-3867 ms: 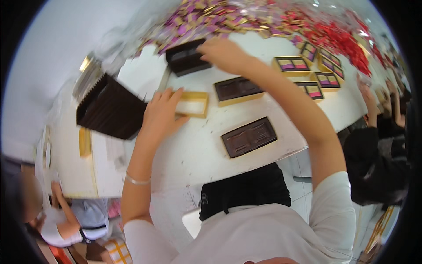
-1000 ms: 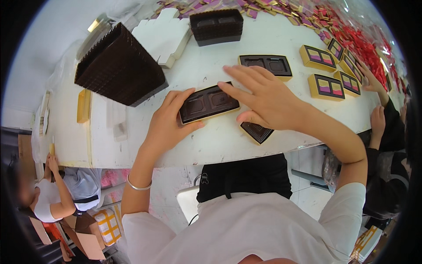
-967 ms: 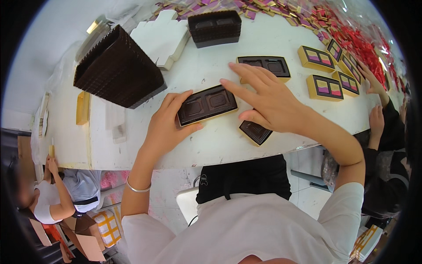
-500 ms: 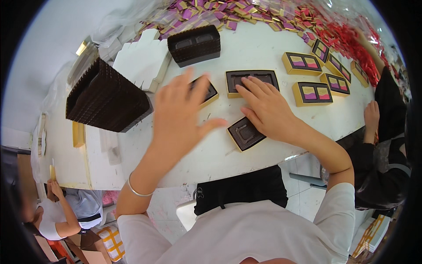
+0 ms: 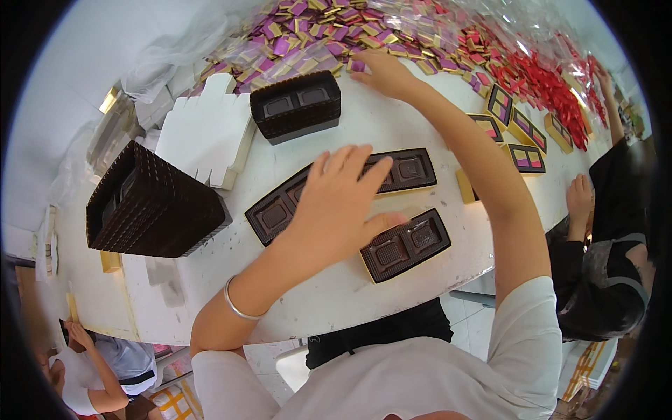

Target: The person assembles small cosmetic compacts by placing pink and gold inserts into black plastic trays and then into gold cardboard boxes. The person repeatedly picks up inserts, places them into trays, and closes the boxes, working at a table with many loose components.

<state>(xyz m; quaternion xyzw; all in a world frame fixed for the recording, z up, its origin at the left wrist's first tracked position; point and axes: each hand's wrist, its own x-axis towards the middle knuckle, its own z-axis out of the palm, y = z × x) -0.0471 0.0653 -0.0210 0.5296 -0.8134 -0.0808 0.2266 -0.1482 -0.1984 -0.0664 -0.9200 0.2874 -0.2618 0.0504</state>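
Note:
My left hand point(image 5: 334, 203) hovers with spread fingers above the gold boxes lined with dark brown plastic trays; nothing is in it. It partly hides the left box point(image 5: 269, 213) and the far box point(image 5: 411, 170). Nearer the table edge lies a third such box point(image 5: 423, 241), its two recesses empty. My right hand point(image 5: 386, 74) reaches to the near edge of a heap of small wrapped pieces point(image 5: 329, 31) in purple, gold and pink. Thumb and fingers close around a small purple wrapped piece point(image 5: 357, 66) there.
A tall stack of brown trays point(image 5: 164, 203) and a shorter stack point(image 5: 297, 108) stand left, beside white flat cartons point(image 5: 203, 133). Several filled boxes point(image 5: 526, 158) sit right, near red shredded filler point(image 5: 560, 115). Co-workers are at the left and right edges.
My right hand has left the boxes and gone forward to the heap of wrapped pieces. My left hand has shifted right over the boxes. The view has tilted slightly.

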